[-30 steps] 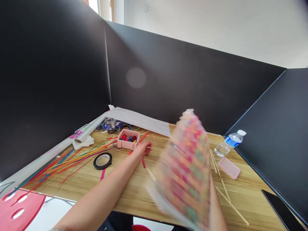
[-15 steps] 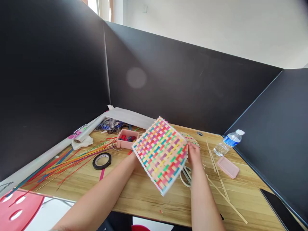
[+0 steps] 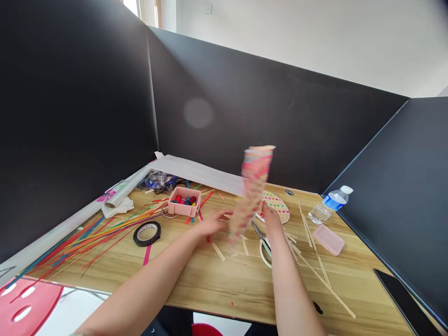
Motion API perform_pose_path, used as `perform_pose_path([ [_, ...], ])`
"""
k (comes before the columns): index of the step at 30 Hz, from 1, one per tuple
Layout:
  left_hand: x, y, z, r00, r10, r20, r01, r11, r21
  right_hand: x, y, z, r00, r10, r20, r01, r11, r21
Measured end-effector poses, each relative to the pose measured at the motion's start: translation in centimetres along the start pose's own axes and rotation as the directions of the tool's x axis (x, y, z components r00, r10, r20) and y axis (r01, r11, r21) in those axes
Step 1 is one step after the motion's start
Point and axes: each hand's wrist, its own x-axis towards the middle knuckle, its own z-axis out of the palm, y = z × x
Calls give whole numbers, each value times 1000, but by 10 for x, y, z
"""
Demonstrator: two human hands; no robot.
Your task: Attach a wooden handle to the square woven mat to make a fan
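A square mat woven of many-coloured strips (image 3: 254, 186) stands nearly edge-on to me above the wooden desk (image 3: 217, 280), blurred by motion. My right hand (image 3: 270, 218) grips its lower right edge. My left hand (image 3: 215, 222) is at its lower left edge with fingers spread; whether it touches the mat I cannot tell. White-handled scissors (image 3: 263, 242) lie on the desk just below my right hand. A round woven piece (image 3: 278, 205) lies behind the mat.
Long coloured strips (image 3: 101, 231) fan out at the left beside a black tape roll (image 3: 147, 233) and a pink box of beads (image 3: 184, 204). A water bottle (image 3: 329, 204), pink case (image 3: 328, 240), thin wooden sticks (image 3: 315, 261) and phone (image 3: 406, 301) are at right. Black partitions enclose the desk.
The woven mat has been turned from facing me flat to standing nearly edge-on and raised. My left hand has come out from behind it; my right hand stays at its edge.
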Motion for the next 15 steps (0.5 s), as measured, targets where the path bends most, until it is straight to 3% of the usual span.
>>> perform_pose_path([
  [4,-12,-11,29,994,88,59,-80,990,-115,-9,-12,32,986,166,29,-157,967,-203],
  [8,-14,-18,42,993,95,-76,-111,963,-246,-29,-37,48,973,210,95,-167,925,-341],
  [10,-13,-18,41,986,67,-152,-109,951,-288,-36,-40,34,965,248,83,-196,896,-398],
  [12,-14,-15,39,979,50,-196,-111,943,-314,-38,-33,5,951,309,0,-273,840,-468],
  [15,-17,-10,38,977,49,-206,-116,939,-325,-32,-8,-47,874,454,-173,-466,686,-559],
])
